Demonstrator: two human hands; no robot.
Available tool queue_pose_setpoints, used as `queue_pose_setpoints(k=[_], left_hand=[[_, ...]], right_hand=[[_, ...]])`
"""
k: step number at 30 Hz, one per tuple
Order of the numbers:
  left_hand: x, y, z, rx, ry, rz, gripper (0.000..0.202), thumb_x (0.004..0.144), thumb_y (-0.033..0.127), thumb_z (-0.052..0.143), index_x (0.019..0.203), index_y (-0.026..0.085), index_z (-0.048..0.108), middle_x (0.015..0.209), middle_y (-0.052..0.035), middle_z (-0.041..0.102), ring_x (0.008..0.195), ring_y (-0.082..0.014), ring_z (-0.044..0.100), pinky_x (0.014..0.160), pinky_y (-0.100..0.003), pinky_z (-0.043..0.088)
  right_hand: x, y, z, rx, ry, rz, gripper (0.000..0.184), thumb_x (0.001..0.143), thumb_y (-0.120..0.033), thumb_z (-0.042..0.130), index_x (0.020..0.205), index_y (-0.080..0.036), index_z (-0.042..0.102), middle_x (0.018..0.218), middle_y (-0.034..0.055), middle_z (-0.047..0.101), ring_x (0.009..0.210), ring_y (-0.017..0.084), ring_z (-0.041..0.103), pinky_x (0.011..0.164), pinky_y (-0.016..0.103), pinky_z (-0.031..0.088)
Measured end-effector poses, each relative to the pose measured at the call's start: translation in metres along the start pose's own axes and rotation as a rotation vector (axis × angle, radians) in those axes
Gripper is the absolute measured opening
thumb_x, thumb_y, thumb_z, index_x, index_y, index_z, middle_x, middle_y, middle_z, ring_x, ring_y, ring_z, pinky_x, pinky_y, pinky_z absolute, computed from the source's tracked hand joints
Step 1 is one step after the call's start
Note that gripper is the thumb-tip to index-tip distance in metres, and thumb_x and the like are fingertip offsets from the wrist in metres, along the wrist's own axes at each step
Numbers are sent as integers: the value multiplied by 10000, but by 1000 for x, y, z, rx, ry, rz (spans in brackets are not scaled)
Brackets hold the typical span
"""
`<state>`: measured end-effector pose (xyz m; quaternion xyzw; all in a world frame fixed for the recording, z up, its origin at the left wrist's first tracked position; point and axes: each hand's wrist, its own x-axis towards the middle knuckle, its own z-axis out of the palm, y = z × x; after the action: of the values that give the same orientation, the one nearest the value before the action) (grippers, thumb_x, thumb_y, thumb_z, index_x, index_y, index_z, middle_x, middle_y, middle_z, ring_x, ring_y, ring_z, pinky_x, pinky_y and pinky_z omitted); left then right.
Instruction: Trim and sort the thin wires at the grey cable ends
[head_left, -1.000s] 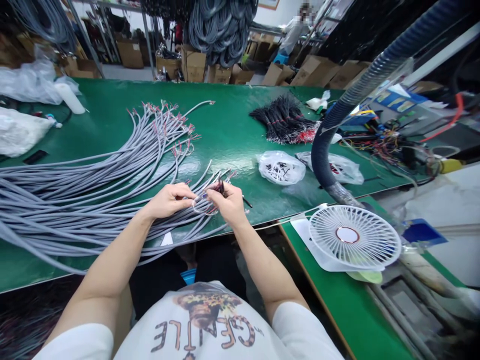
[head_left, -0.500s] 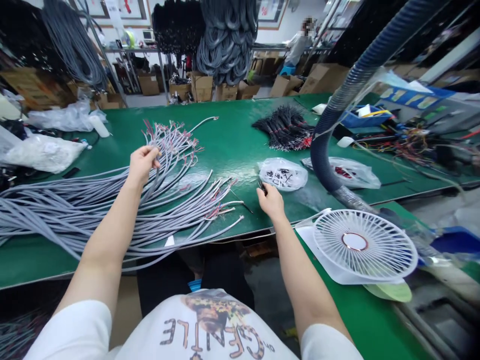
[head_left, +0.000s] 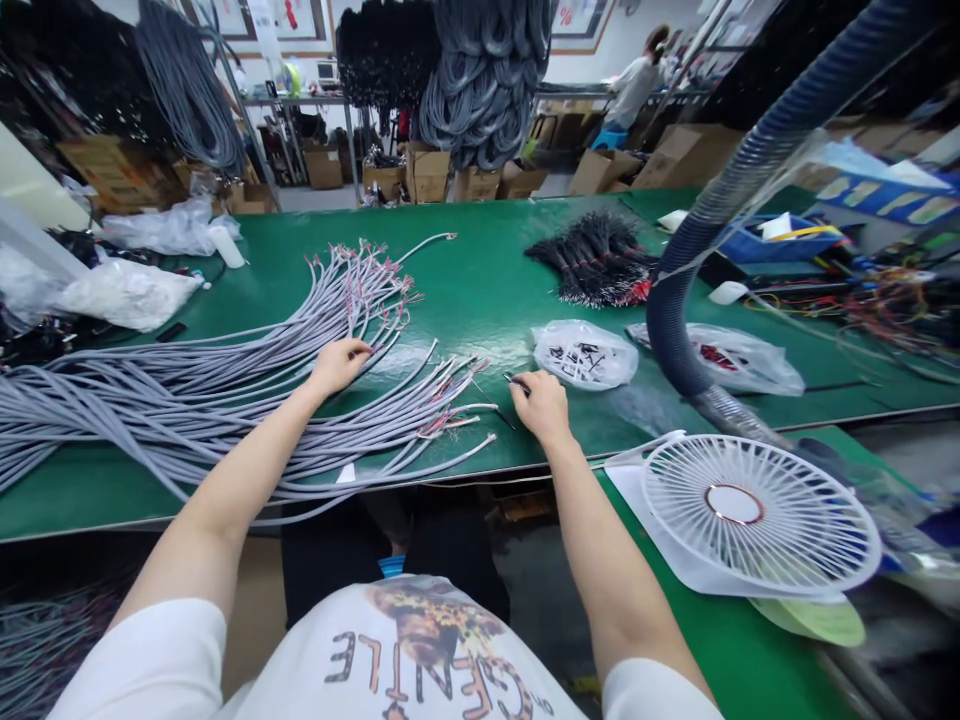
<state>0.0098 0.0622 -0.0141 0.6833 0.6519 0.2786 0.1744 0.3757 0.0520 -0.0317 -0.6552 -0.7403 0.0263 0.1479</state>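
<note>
Two fanned bundles of grey cables lie on the green table, the upper bundle (head_left: 300,325) and the lower bundle (head_left: 375,430). Their stripped ends show red and white inner wires. My left hand (head_left: 339,367) reaches over the upper bundle, its thumb and fingers pinched on a grey cable there. To the right of the lower bundle's ends, my right hand (head_left: 543,402) is closed round a small dark tool (head_left: 517,383). Most of that tool is hidden in the palm. A thin dark rod (head_left: 501,412) lies between the cable ends and this hand.
A clear bag of small black parts (head_left: 585,355) sits beyond my right hand. Behind it lies a bunch of black wires (head_left: 592,258). A thick ribbed hose (head_left: 667,320) hangs down on the right, above a white fan grille (head_left: 761,510). A person (head_left: 634,90) works in the background.
My left hand has moved right and nearer to me, down from the wire ends to lower along the upper bundle. My right hand stays about where it was. The view has turned slightly left.
</note>
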Motion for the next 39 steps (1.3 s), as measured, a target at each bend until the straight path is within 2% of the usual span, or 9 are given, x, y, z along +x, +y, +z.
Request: queue_pose_setpoints(k=[4, 14, 20, 25, 28, 30, 33, 36, 39], left_hand=[[-11, 21, 21, 225, -145, 57, 229, 806, 249, 577, 978, 174, 706, 1072, -100, 694, 1050, -255, 603, 934, -340, 443], [23, 41, 43, 525, -89, -157, 389, 886, 287, 478, 1192, 52, 530, 1193, -218, 586, 1105, -316, 594, 904, -386, 473], [39, 38, 46, 532, -82, -226, 322, 930, 276, 471, 1157, 68, 567, 1171, -192, 611, 1080, -271, 612, 899, -397, 486], [43, 42, 44, 511, -119, -204, 330, 912, 315, 524, 1126, 75, 600, 1129, -160, 649, 1043, -248, 623, 887, -425, 493], [37, 50, 34, 470, -136, -128, 362, 890, 252, 490, 1163, 38, 594, 1072, -213, 677, 1022, -286, 642, 859, -383, 484], [29, 57, 24, 423, -150, -34, 369, 891, 258, 454, 1197, 115, 603, 1089, -159, 693, 1032, -256, 640, 870, -335, 467], [9, 65, 10, 339, -181, 125, 357, 894, 318, 436, 1175, 226, 637, 1062, -54, 715, 1010, -194, 635, 855, -262, 449], [-13, 70, 7, 116, -168, 331, 297, 856, 343, 477, 948, 165, 697, 855, -70, 715, 849, -191, 635, 766, -271, 457], [-31, 70, 14, -345, -338, 277, 289, 856, 367, 472, 896, 131, 634, 649, -29, 643, 550, -121, 562, 570, -234, 440]], right_hand=[[-3, -16, -4, -24, -138, -45, 269, 877, -335, 510, 992, -168, 688, 956, 101, 681, 916, 233, 582, 787, 322, 405], [0, -27, 8, -15, -214, -78, 223, 827, -169, 501, 943, -148, 690, 934, 109, 696, 900, 212, 625, 749, 271, 412], [1, -23, 11, 91, -141, -23, 196, 829, -179, 475, 902, -138, 652, 840, 110, 695, 798, 214, 633, 710, 279, 414], [-15, -10, -2, 331, 55, 31, 279, 882, -232, 371, 1050, -132, 571, 805, 76, 676, 738, 185, 624, 705, 283, 450], [-37, -7, -17, 612, 291, 58, 282, 864, -278, 419, 1031, -136, 596, 687, 19, 603, 609, 150, 548, 626, 267, 437], [-53, -8, -28, 704, 372, 72, 279, 862, -325, 471, 997, -139, 630, 627, -15, 532, 547, 121, 474, 566, 246, 403], [-78, -15, -40, 799, 330, 62, 280, 873, -356, 511, 981, -146, 661, 602, -30, 490, 510, 94, 430, 514, 226, 377], [-96, -28, -43, 902, 231, 59, 258, 873, -349, 537, 972, -150, 667, 619, -22, 529, 471, 78, 433, 467, 214, 376], [-106, -46, -38, 937, 162, 16, 242, 879, -333, 537, 968, -154, 674, 656, -2, 588, 464, 78, 462, 458, 214, 403]])
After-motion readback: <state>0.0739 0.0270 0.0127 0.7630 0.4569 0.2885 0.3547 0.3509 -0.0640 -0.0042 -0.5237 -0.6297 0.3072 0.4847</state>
